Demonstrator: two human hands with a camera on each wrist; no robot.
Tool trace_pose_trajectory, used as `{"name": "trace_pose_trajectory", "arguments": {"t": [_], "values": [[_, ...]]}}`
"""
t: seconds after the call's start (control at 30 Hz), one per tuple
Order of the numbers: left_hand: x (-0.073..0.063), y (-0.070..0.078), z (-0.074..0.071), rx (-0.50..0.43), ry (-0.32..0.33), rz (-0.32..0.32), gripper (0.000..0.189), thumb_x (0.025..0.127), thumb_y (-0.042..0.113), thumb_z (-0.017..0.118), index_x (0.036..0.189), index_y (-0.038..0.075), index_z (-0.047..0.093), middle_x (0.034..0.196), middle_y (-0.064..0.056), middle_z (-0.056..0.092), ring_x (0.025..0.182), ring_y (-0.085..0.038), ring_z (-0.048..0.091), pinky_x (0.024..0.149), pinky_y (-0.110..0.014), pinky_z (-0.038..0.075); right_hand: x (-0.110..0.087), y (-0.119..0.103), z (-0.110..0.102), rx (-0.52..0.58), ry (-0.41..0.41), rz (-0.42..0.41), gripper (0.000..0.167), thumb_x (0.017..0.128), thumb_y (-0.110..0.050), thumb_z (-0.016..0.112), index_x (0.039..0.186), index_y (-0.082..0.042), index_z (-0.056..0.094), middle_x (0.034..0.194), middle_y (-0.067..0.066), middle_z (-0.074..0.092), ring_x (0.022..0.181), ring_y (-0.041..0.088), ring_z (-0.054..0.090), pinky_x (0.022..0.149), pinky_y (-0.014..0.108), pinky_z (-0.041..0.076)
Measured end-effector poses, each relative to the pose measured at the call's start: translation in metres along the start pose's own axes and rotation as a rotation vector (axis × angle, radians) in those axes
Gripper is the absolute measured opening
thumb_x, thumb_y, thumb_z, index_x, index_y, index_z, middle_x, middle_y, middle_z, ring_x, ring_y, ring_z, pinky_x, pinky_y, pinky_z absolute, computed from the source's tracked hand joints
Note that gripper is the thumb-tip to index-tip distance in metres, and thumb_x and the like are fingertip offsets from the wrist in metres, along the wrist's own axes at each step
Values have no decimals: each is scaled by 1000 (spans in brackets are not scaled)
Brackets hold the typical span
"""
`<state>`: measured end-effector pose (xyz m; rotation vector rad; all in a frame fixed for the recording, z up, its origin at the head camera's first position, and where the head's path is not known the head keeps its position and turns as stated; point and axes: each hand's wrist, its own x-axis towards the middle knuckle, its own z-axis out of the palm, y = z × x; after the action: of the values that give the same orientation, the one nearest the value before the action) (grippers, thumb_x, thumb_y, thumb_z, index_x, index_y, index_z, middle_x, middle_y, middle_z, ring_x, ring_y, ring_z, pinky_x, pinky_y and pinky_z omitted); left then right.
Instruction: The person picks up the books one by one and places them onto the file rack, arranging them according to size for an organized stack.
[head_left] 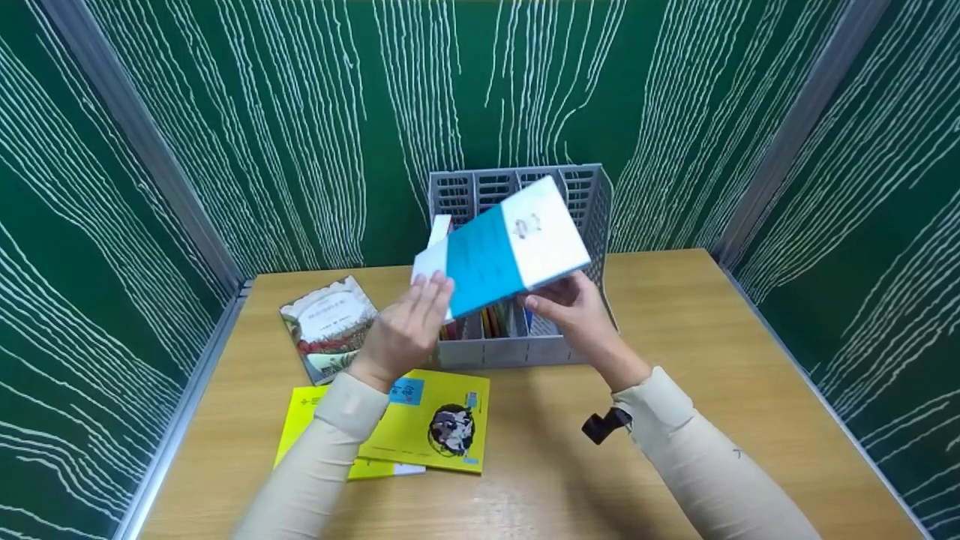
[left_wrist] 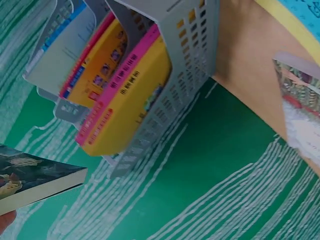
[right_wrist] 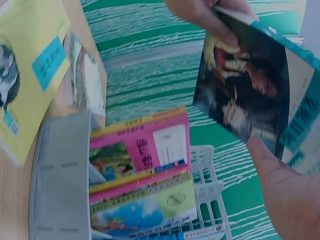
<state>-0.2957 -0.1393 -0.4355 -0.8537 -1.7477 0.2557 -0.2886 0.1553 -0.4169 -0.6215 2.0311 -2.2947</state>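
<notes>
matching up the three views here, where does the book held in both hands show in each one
Head: the book is at the centre, blue-and-white side showing, hiding part of the grey rack.
Left wrist: lower left, cut off by the left edge, dark cover and pages showing.
Right wrist: upper right, cut off by the right edge, dark picture cover showing.
Shared landmark: the grey rack with books in it.

Cream sleeves [head_left: 304, 476] end in broad cuffs [head_left: 352, 406]. The right sleeve [head_left: 712, 465] has a small dark mark [head_left: 737, 452], its cuff a black block [head_left: 599, 428].
</notes>
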Motion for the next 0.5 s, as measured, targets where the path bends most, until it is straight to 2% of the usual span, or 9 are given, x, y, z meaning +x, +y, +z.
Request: {"name": "trace_pose_trajectory", "arguments": {"t": [0.1, 0.23, 0.3, 0.37, 0.5], "values": [[5, 6, 0, 24, 7, 41, 37, 116, 2, 41, 134, 0, 73, 128, -15, 79, 108, -29, 82, 84, -32, 66, -5, 0, 2, 36, -3, 8, 91, 97, -18, 82, 168, -8, 26, 166, 21, 45, 147, 30, 57, 116, 32, 53], [10, 14, 2, 6, 23, 79, 35, 116, 8, 43, 132, 0, 73, 126, -16, 80, 106, -31, 82, 86, -35, 66, -13, -2, 6, 180, 20, 64, 99, 92, -22, 89, 166, -7, 25, 160, 13, 51, 139, 19, 62, 115, 30, 54], [11, 17, 4, -7, 30, 92, 34, 115, 9, 45, 133, 0, 73, 126, -16, 80, 106, -32, 82, 88, -36, 66, -16, -4, 9, 274, 29, 67, 92, 95, -16, 83, 166, -5, 26, 155, 10, 57, 133, 17, 67, 114, 32, 56], [12, 19, 4, -13, 33, 102, 33, 115, 9, 46, 133, 0, 72, 126, -16, 80, 106, -33, 81, 90, -37, 66, -17, -6, 11, 329, 28, 49, 81, 101, -12, 72, 167, -5, 25, 151, 7, 59, 129, 17, 70, 112, 34, 57], [13, 22, 5, -15, 27, 96, 33, 115, 9, 47, 135, 2, 72, 128, -15, 79, 109, -33, 81, 92, -37, 65, -18, -9, 14, 331, 38, 7, 65, 108, -14, 48, 168, -7, 22, 149, 3, 59, 127, 17, 71, 107, 35, 61]]}}
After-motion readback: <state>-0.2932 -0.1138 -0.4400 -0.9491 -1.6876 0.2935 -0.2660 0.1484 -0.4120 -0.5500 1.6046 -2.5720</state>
